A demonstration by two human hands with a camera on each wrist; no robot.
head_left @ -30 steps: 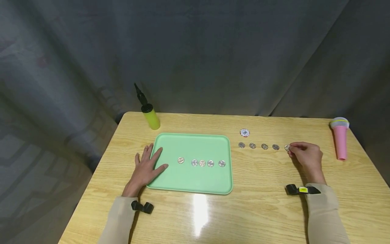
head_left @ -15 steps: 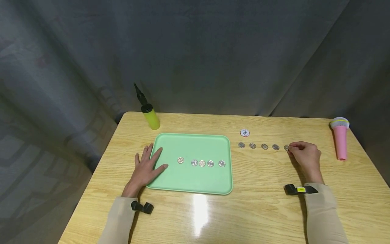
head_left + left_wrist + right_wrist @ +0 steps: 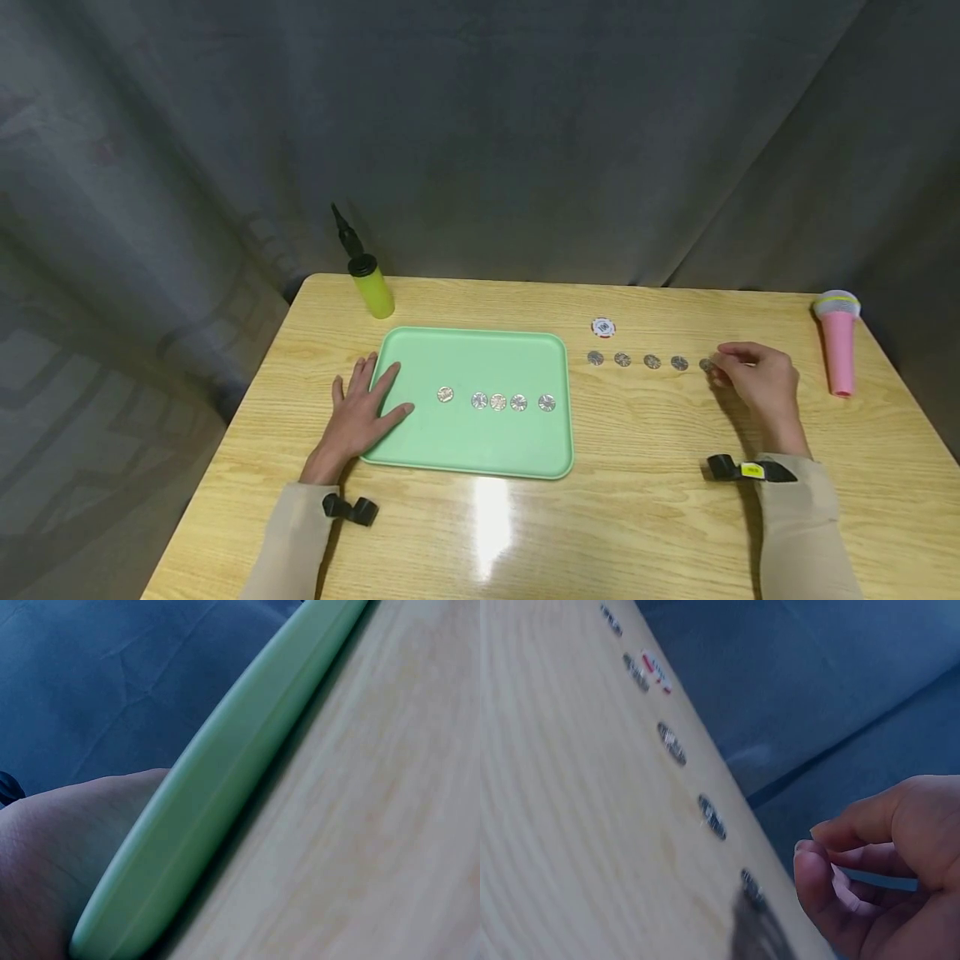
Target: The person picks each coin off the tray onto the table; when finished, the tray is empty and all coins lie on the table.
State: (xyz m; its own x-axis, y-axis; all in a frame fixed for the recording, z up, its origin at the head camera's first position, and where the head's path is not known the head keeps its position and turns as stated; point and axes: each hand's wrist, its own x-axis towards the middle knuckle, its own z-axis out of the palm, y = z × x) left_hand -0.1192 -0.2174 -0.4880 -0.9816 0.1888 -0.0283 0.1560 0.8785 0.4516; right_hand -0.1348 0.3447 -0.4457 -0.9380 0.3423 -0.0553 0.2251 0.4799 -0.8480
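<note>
My left hand (image 3: 358, 417) lies with spread fingers over the left rim of a mint-green tray (image 3: 472, 442); thumb and index finger reach inside. In the left wrist view the tray's side wall (image 3: 202, 787) hides most of that hand. Several silver coins lie spaced across the tray, the leftmost coin (image 3: 446, 394) set apart. To the right, my right hand (image 3: 759, 383) hovers close beside the last coin (image 3: 706, 364) of a row on the tabletop. In the right wrist view its thumb and fingers are loosely bent near one another, above that coin (image 3: 752, 886), holding nothing.
A white poker chip (image 3: 603, 327) with red edge marks lies behind the coin row. At the back left stands a yellow-green hand pump (image 3: 373, 292) with a black nozzle. A pink toy microphone (image 3: 837, 342) lies at the right. A dark curtain (image 3: 480, 150) hangs behind the table.
My right hand has let go of the last coin in the row and moved slightly up and right, away from it. The left hand and tray have stayed put.
</note>
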